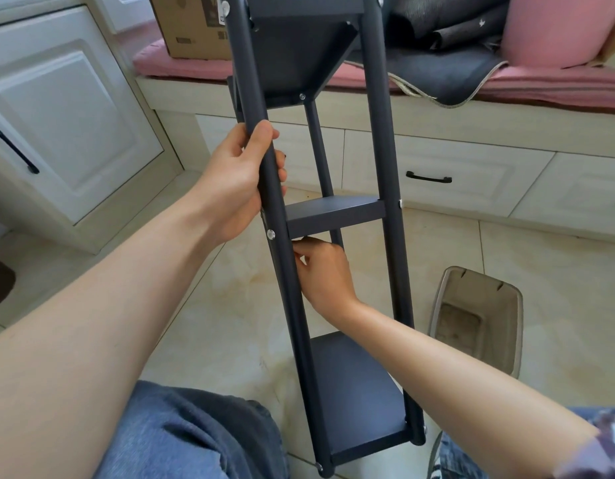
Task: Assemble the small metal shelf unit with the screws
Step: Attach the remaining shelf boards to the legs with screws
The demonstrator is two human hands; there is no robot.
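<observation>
The dark grey metal shelf unit (378, 108) stands tilted between my knees, with three triangular shelves fixed between round posts. My left hand (242, 178) grips the left front post above the middle shelf (335, 212). A silver screw head (271, 234) shows on that post at the middle shelf's corner. My right hand (325, 274) reaches in behind the left post, just under the middle shelf, with its fingertips pinched together at the shelf's underside near that screw. What the fingers pinch is hidden. More screw heads sit at the other shelf corners.
A beige waste bin (478, 316) stands on the tiled floor to the right of the unit. White cabinets (67, 126) are at left, and a window bench with drawers, a pink cushion (554, 29), dark fabric and a cardboard box (192, 25) lies behind.
</observation>
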